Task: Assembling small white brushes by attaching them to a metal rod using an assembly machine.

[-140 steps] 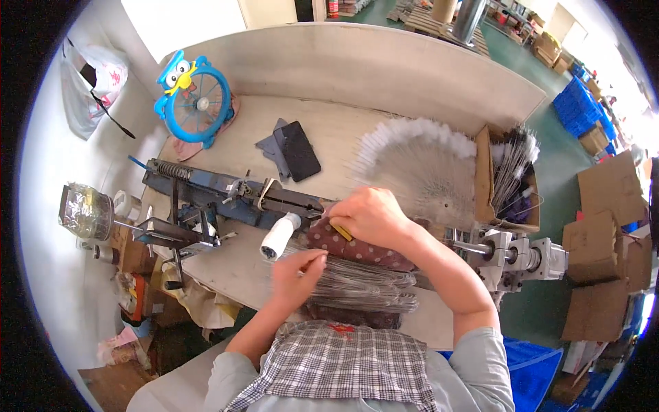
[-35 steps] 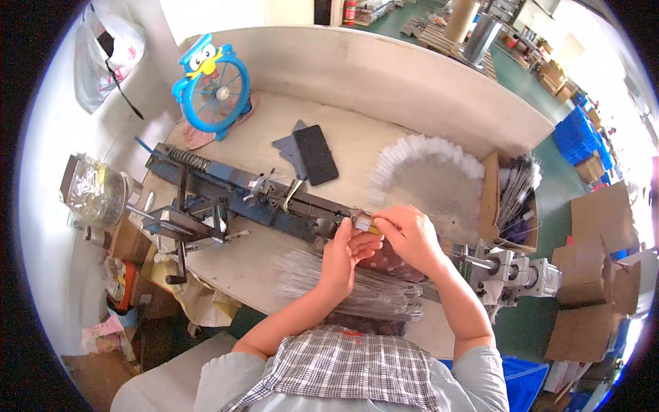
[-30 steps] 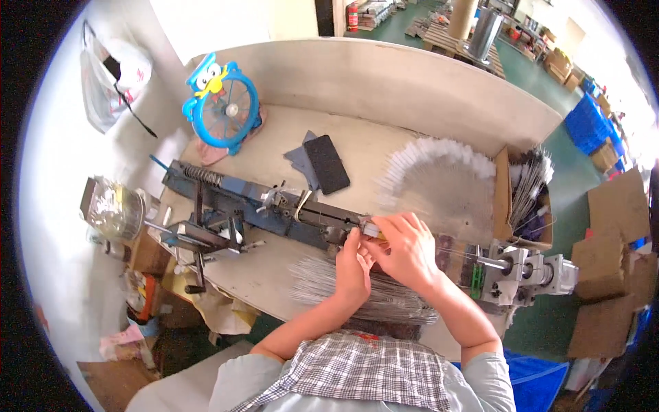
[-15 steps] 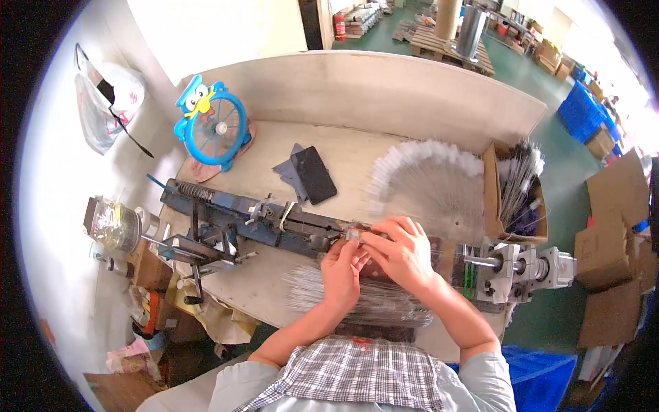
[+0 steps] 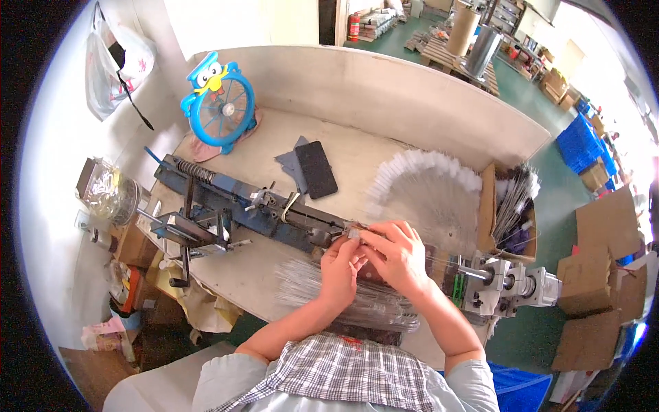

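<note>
My left hand point(image 5: 338, 278) and my right hand point(image 5: 399, 257) meet fingertip to fingertip at the right end of a long blue-grey metal hand-cranked jig point(image 5: 240, 211). Both are closed in a pinch around a small whitish piece point(image 5: 353, 234); its exact kind is too small to make out. Below my wrists lies a bundle of thin pale wires point(image 5: 298, 283), partly covered by my forearms. Beyond my right hand, wire brushes with white bristle tips point(image 5: 429, 165) are spread in a fan on the table.
A motor-like shaft unit point(image 5: 511, 285) sits at the table's right edge, beside a cardboard box of wire brushes point(image 5: 486, 213). Farther back are a black phone point(image 5: 317, 170) on a grey cloth and a blue cartoon fan point(image 5: 223, 110). A low panel point(image 5: 384, 82) borders the table's far side.
The whole view has tilted and shifted slightly. My two hands stay pinched together at the jig's end, with only small finger movement.
</note>
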Demonstrator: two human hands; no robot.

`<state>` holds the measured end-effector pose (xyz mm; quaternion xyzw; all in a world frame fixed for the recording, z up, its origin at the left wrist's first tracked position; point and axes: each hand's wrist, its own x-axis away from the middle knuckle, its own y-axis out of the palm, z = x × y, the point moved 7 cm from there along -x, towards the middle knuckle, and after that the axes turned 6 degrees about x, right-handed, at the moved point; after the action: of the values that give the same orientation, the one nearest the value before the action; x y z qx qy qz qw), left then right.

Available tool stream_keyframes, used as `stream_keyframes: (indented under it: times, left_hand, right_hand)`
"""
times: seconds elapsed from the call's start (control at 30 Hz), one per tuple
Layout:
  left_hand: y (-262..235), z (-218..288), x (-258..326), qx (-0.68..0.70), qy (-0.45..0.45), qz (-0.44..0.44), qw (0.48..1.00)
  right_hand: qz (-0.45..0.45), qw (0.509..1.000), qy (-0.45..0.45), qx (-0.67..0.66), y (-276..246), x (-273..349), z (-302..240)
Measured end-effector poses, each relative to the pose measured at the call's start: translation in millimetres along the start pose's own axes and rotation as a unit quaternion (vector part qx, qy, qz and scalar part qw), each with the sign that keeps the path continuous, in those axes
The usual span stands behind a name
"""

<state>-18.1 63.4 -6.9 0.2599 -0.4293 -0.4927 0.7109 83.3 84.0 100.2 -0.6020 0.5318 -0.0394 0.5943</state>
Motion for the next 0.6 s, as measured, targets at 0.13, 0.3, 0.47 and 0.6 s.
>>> stream_keyframes:
  times: [0.13,0.3,0.47,0.6]
  left_hand:
    - [0.2,1.5,-1.1,0.018,0.001,-0.031,0.999]
    - [3.6,2.9,-0.1,0.002,0.010,-0.019,1.000]
    - [1.7,1.6,-2.3,-0.015,0.021,-0.045,0.999]
    - [8.7,3.4,0.8,-0.026,0.016,-0.027,0.999]
  right_hand:
    - [0.013,1.000,0.012,0.002,-3.2,-2.4,-3.1]
    - [0.033,0.999,0.016,0.007,-5.5,-0.3,-2.4]
    - [0.017,0.999,0.006,0.037,-6.9,-1.0,-4.4]
    - [0.009,0.999,0.012,0.030,-3.0,2.8,-0.4]
